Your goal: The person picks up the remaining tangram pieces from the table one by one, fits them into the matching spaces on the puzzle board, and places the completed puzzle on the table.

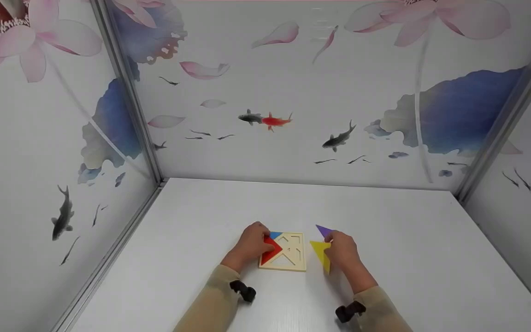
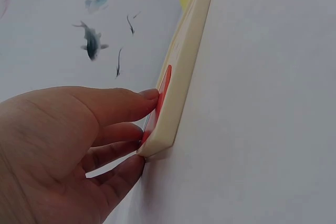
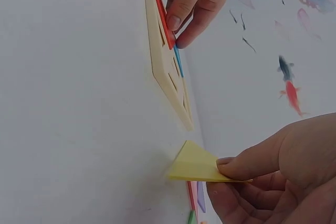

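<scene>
Painted walls [image 1: 288, 159] stood round the bench [image 1: 385, 216]; midway between its side edges, the right hand [image 1: 343, 249] pinched a yellow triangle [image 1: 319, 250] just right of the wooden board [image 1: 281, 268] (bare recesses that side), whose left edge the left hand [image 1: 250, 243] gripped.

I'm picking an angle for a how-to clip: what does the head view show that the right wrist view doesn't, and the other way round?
Only the head view: the tan sleeves and the black wrist cameras.

Only the right wrist view: a green piece and a pink piece, partly seen below the yellow piece.

Both: the left hand, right hand, wooden board, and the red piece, blue piece, yellow piece and purple piece.
</scene>
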### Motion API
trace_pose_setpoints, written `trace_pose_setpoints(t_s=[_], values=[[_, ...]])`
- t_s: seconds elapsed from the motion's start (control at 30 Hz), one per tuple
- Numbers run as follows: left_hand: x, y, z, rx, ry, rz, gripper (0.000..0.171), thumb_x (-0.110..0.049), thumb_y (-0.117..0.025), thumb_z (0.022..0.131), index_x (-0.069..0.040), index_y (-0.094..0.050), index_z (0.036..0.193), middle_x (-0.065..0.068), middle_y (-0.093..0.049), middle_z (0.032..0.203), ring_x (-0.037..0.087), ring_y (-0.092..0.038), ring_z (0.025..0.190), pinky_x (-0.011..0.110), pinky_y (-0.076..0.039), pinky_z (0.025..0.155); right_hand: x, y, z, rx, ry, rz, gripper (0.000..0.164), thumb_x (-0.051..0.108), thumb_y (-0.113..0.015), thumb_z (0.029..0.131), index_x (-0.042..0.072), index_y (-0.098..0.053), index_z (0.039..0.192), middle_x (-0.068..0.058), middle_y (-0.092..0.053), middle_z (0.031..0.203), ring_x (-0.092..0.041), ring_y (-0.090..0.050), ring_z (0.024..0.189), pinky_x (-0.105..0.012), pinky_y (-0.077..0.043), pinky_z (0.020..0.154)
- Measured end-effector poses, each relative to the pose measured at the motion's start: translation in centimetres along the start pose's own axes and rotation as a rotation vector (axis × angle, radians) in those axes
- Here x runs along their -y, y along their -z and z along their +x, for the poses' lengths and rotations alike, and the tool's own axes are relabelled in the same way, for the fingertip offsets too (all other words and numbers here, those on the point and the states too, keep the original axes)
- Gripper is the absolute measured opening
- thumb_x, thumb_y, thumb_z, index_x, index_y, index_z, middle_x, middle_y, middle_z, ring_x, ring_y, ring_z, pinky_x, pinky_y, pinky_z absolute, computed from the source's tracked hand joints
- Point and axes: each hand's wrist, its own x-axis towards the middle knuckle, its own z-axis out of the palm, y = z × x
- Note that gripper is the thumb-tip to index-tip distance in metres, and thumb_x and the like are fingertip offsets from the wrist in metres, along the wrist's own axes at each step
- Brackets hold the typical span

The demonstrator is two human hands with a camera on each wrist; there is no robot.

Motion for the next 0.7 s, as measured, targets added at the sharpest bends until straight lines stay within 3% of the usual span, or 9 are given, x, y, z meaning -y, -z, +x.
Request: trace_pose_setpoints(t_s=[0.47, 0.7], values=[[-0.23, -0.04, -0.12, 0.009, 0.005, 0.008, 0.040, -0.022, -0.082, 0.092, 0.003, -0.075, 0.122, 0.010, -0.067, 0.119, 0.026, -0.062, 0.113, 0.045, -0.052, 0.107, 0.24, -0.03, -0.10, -0.065, -0.010, 0.066, 0.020, -0.001, -0.074, 0.095, -0.002, -0.069, 0.114, -0.018, -0.071, 0.106, -0.027, -0.065, 0.092, -0.045, -0.061, 0.091], [-0.43, 0.12, -0.16, 0.005, -0.003, 0.007, 0.040, -0.022, -0.083, 0.091, 0.003, -0.075, 0.121, 0.010, -0.067, 0.118, 0.027, -0.063, 0.114, 0.045, -0.052, 0.106, 0.38, 0.11, -0.26, -0.131, 0.029, 0.106, 0.018, 0.004, -0.079, 0.092, 0.000, -0.070, 0.108, -0.013, -0.070, 0.097, -0.024, -0.062, 0.087, -0.039, -0.056, 0.081]])
